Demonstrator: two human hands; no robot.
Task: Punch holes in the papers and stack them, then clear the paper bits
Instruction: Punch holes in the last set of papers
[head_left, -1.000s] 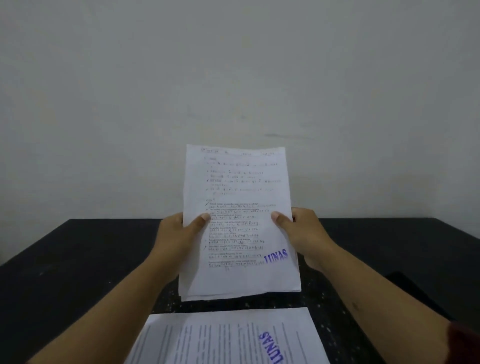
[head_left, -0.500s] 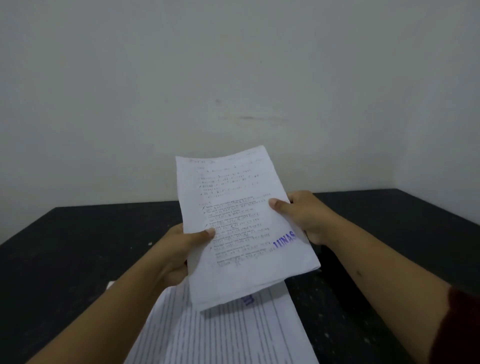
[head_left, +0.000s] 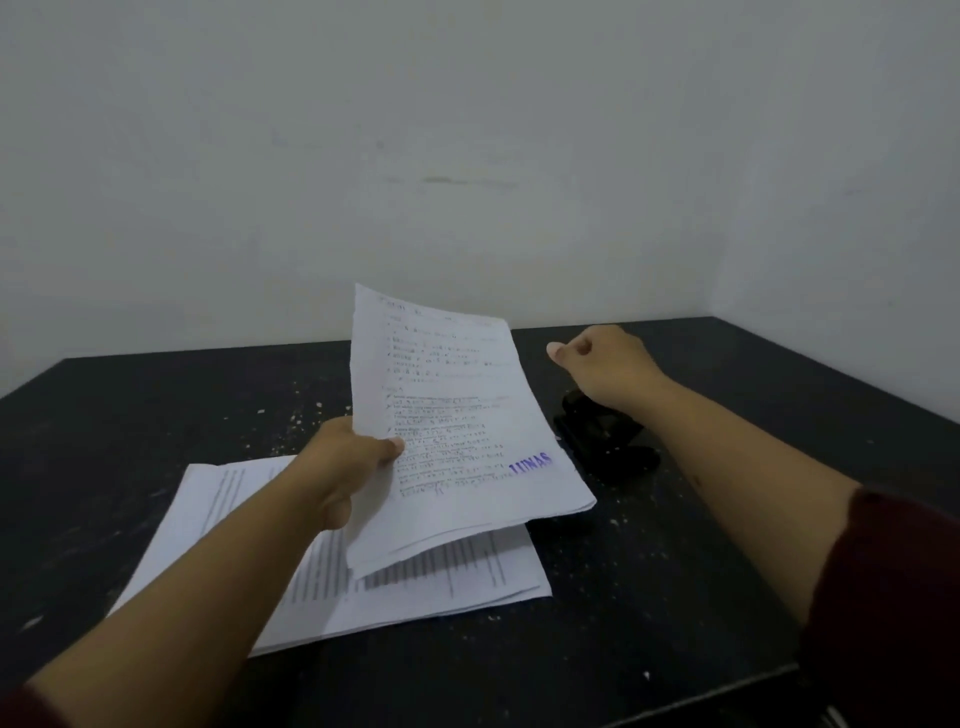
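Note:
My left hand (head_left: 340, 467) grips the left edge of a thin bundle of printed papers (head_left: 457, 426) with a purple stamp near its lower right, held tilted above the table. My right hand (head_left: 602, 364) hovers free beside the bundle, fingers curled with nothing in them, just above a black hole punch (head_left: 605, 434) that sits on the table. A flat stack of printed papers (head_left: 457, 577) lies below the held bundle. Small white paper bits (head_left: 291, 418) are scattered over the black table (head_left: 104, 441).
A plain white wall rises behind the table and along its right side. The table's front edge runs at the lower right. More paper bits (head_left: 613, 519) lie to the right of the flat stack.
My right hand has let go of the bundle and moved right, above the hole punch. The left hand alone now holds the papers, lowered and tilted over the flat stack.

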